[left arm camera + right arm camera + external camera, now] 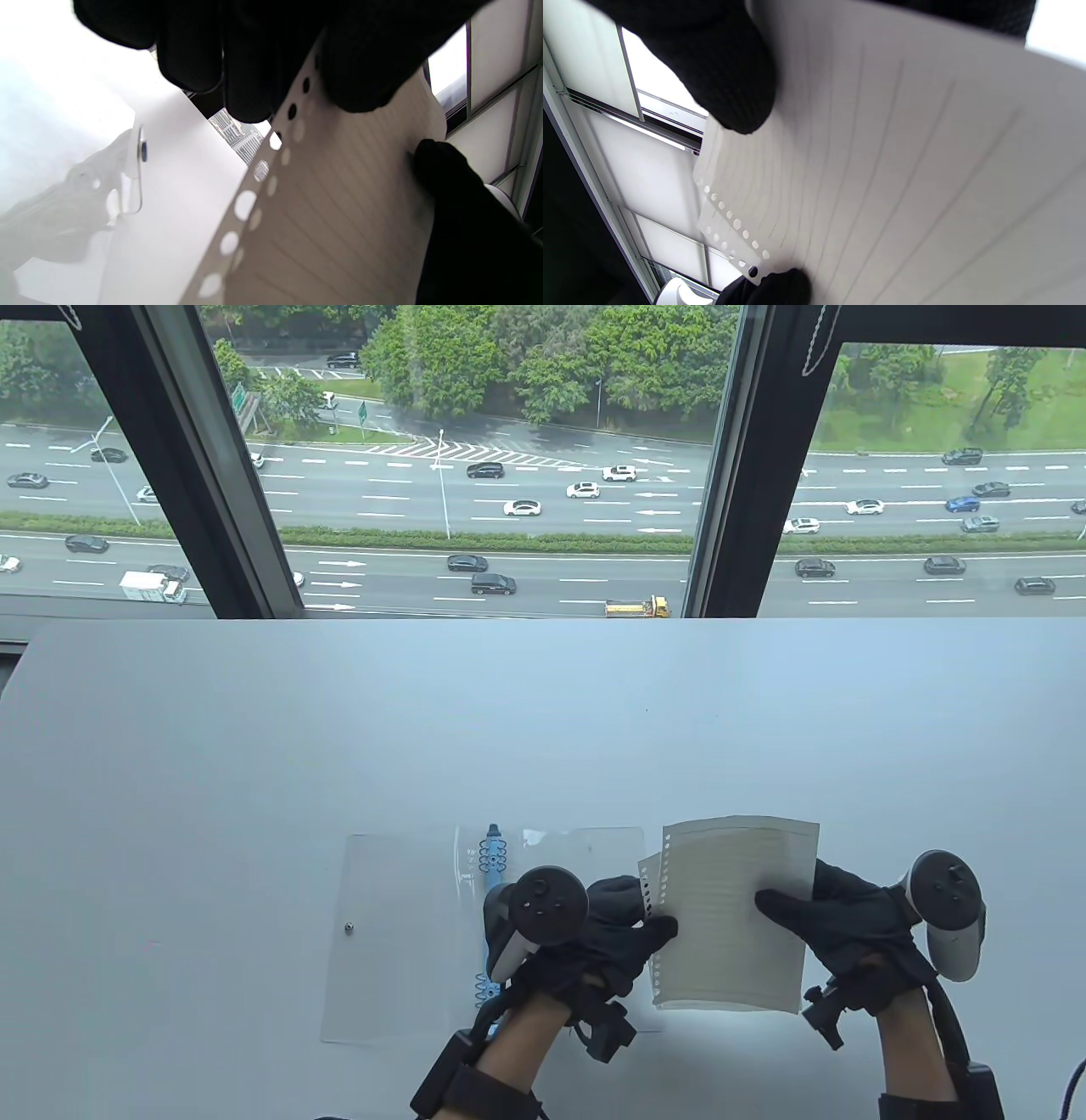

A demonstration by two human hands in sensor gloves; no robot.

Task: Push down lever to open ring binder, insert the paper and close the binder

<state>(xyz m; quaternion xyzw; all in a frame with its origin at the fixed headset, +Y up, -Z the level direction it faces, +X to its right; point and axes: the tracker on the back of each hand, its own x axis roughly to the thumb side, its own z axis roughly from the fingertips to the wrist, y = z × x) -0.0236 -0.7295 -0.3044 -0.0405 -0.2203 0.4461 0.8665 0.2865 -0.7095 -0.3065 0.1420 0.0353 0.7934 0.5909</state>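
1. White table under window w/ motorway beyond.
2. Ruled paper held off table at 5 o'clock: left hand pinching punched edge, right hand pinching opposite edge.
3. Clear binder lying open at 6 o'clock, blue ring spine beside left hand; rings' state not discernible.
4. Risks: sheets fanned, so holes may miss rings; tearing if forced.

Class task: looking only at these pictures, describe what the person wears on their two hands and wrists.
Both the left hand and the right hand wear black knitted gloves. A black-and-grey tracker with a round top is strapped to each. Black cables run to black wrist bands.
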